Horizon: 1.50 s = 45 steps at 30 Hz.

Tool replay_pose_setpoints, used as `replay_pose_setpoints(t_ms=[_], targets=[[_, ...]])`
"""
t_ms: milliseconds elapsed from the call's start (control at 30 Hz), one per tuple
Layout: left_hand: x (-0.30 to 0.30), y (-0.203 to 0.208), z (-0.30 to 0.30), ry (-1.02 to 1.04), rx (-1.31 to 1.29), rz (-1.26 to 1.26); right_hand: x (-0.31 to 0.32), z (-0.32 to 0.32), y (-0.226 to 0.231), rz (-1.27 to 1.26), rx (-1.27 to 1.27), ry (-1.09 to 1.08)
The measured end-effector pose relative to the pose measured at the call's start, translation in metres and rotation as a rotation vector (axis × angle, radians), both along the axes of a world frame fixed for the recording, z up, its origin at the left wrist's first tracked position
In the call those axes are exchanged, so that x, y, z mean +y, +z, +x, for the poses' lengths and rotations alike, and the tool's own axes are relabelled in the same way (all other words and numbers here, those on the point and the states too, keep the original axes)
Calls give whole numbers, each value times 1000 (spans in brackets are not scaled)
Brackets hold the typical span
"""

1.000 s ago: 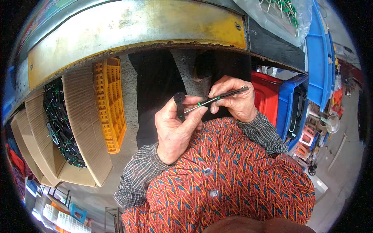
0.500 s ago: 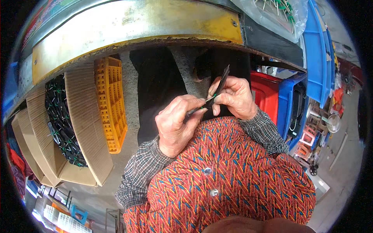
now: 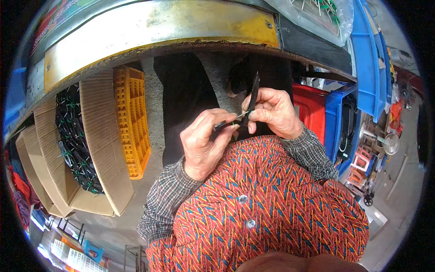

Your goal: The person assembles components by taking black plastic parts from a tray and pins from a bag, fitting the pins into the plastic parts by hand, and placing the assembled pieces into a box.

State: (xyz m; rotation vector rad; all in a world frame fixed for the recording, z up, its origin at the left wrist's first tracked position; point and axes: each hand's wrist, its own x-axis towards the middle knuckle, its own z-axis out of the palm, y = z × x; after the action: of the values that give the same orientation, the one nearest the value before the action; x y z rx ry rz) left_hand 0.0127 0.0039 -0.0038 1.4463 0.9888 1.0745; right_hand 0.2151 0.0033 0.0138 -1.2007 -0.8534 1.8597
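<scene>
Nearby, before a red patterned smock [image 3: 272, 195], the left hand [image 3: 201, 143] pinches a short black piece [image 3: 219, 125] between thumb and fingers, while the right hand [image 3: 277, 113] pinches a long, slim black part [image 3: 254, 93] near its lower end; a thin pale pin [image 3: 243, 114] shows between the hands. Beyond is a metal-faced bench [image 3: 158, 22]; lower down, a cardboard box [image 3: 106, 149] of black-and-green pieces [image 3: 77, 136] stands beside a yellow crate [image 3: 132, 122].

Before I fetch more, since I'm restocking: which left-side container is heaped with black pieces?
The brown cardboard box, left of the yellow crate, which shows none.
</scene>
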Motion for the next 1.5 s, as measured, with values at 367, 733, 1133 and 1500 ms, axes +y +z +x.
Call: replay_pose_setpoints(t_ms=[367,733,1133,1500], targets=[[-2,-3,1,-5,26,35,-3,1,-3,58,-124,19],[-1,3,-1,-29,66,175,-3,-2,3,71,-212,22],[-10,3,-3,-9,-115,-172,-3,3,-7,59,127,-59],[-7,6,2,-16,-260,-377,-3,6,-13,131,74,-69]])
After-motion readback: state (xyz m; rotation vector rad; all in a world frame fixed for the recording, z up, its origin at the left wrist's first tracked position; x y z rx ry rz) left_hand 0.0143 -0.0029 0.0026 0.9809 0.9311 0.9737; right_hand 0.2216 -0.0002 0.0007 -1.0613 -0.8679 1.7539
